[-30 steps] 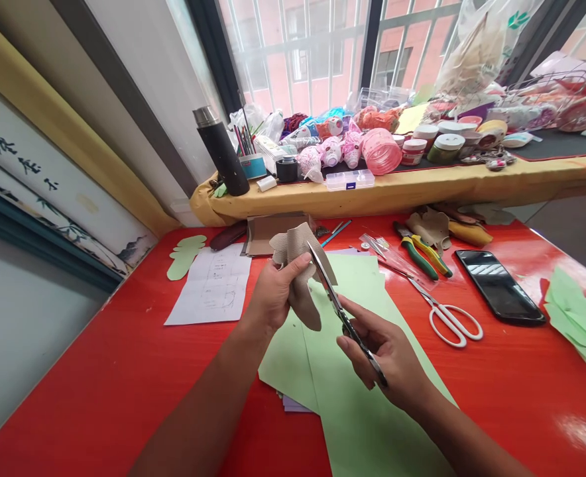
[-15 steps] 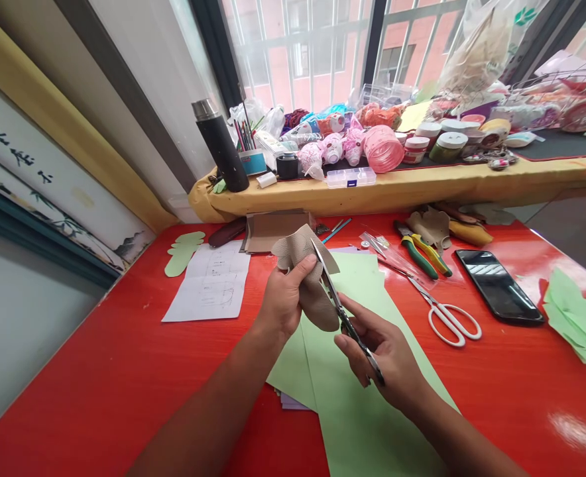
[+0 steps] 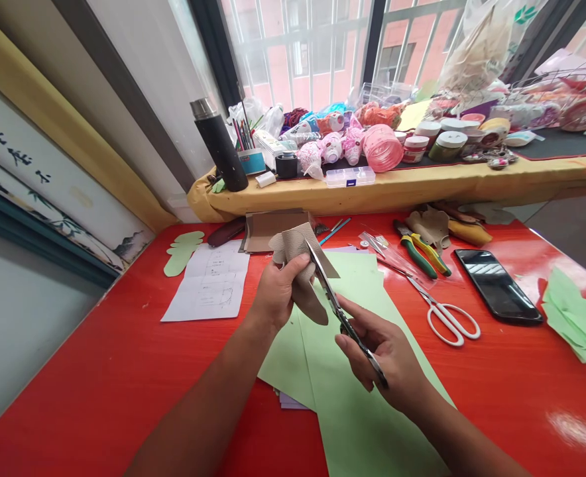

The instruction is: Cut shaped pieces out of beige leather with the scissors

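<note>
Near the frame's centre, my left grip pinches a beige piece; right of it, my right grip is closed around the scissors, blades at the piece's edge, above green paper on the red desk.

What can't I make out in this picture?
All in the head view:
Left hand: fingers mostly hidden behind the tan piece.
Held scissors: handle partly covered by the right hand.
White paper: markings too small to read.
Green sheet: near end cut off by bottom edge.
</note>
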A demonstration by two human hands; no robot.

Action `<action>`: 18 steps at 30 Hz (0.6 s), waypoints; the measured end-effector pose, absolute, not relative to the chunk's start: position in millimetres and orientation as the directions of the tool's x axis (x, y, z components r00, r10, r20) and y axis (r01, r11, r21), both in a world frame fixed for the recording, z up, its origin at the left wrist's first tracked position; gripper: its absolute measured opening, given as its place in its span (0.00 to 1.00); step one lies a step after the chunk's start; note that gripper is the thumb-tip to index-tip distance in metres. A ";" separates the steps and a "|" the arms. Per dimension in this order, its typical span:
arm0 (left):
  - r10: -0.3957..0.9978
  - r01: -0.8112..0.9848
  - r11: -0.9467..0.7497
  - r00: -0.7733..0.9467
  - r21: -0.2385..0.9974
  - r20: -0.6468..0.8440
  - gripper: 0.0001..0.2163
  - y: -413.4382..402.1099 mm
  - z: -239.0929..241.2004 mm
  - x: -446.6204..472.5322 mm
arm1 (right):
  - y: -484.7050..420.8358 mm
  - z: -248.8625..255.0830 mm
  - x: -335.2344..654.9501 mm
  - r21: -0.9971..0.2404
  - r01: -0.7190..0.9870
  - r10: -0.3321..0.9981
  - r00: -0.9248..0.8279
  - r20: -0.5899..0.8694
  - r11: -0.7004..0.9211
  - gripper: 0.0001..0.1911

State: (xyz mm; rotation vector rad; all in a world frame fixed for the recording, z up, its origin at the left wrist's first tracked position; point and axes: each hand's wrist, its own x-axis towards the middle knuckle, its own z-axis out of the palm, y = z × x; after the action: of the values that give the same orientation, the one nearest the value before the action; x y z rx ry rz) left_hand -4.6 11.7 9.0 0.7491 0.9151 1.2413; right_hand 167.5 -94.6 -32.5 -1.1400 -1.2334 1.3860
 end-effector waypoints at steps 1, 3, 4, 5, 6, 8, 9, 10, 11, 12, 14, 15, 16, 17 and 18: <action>0.983 -0.442 0.185 0.083 0.878 -0.165 0.15 12.3 9.2 -5.5 | -94.8 -32.7 167.3 -0.996 -0.058 0.988 -0.140 -0.061 -0.070 0.38; 0.982 -0.434 0.188 0.092 0.881 -0.164 0.15 13.4 9.3 -7.1 | -95.0 -33.2 167.0 -0.996 -0.059 0.988 -0.141 -0.066 -0.074 0.38; 0.982 -0.435 0.188 0.097 0.881 -0.162 0.15 14.0 9.1 -7.9 | -95.0 -33.3 166.9 -0.996 -0.058 0.988 -0.139 -0.065 -0.074 0.38; 0.982 -0.436 0.188 0.106 0.880 -0.157 0.14 14.5 8.9 -8.7 | -95.2 -33.3 166.9 -0.996 -0.059 0.989 -0.135 -0.062 -0.071 0.38; 0.982 -0.435 0.187 0.118 0.881 -0.151 0.14 15.1 8.7 -9.6 | -95.3 -33.1 166.9 -0.996 -0.061 0.989 -0.133 -0.061 -0.070 0.37; 0.980 -0.431 0.188 0.143 0.883 -0.139 0.14 16.3 8.6 -11.8 | -95.5 -32.6 167.0 -0.995 -0.064 0.989 -0.134 -0.063 -0.072 0.36; 0.978 -0.424 0.191 0.155 0.885 -0.137 0.14 16.9 8.9 -13.1 | -95.4 -32.5 167.1 -0.995 -0.065 0.988 -0.140 -0.063 -0.073 0.36; 0.977 -0.418 0.195 0.164 0.887 -0.137 0.14 17.5 9.4 -14.4 | -95.2 -32.6 167.3 -0.995 -0.063 0.987 -0.146 -0.062 -0.072 0.35; 0.976 -0.413 0.198 0.169 0.889 -0.138 0.14 18.0 10.1 -15.7 | -94.9 -32.9 167.5 -0.996 -0.059 0.987 -0.153 -0.058 -0.068 0.35; 0.975 -0.408 0.200 0.174 0.891 -0.139 0.13 18.4 10.8 -16.8 | -94.5 -33.4 167.7 -0.997 -0.056 0.987 -0.155 -0.052 -0.061 0.35; 0.975 -0.405 0.197 0.181 0.893 -0.133 0.12 18.9 12.2 -18.7 | -93.4 -34.5 168.3 -0.998 -0.050 0.987 -0.157 -0.036 -0.045 0.35; 0.975 -0.406 0.193 0.185 0.893 -0.127 0.12 19.1 12.6 -19.3 | -92.8 -34.9 168.7 -0.998 -0.050 0.987 -0.157 -0.031 -0.040 0.35; 0.975 -0.406 0.189 0.189 0.894 -0.120 0.12 19.1 12.8 -19.7 | -92.3 -35.1 169.1 -0.998 -0.052 0.987 -0.157 -0.029 -0.037 0.36; 0.974 -0.405 0.186 0.195 0.895 -0.114 0.12 19.1 12.7 -19.9 | -91.9 -35.0 169.5 -0.998 -0.054 0.986 -0.162 -0.033 -0.042 0.36; 0.973 -0.405 0.185 0.201 0.896 -0.110 0.12 19.0 12.5 -20.0 | -91.6 -34.6 169.9 -0.997 -0.055 0.985 -0.168 -0.038 -0.048 0.37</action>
State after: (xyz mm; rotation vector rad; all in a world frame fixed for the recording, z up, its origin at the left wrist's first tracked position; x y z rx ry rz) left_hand -20.0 19.0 12.5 0.8608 0.8367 1.1507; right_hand 169.9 -91.6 -34.6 -1.1128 -1.2657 1.3916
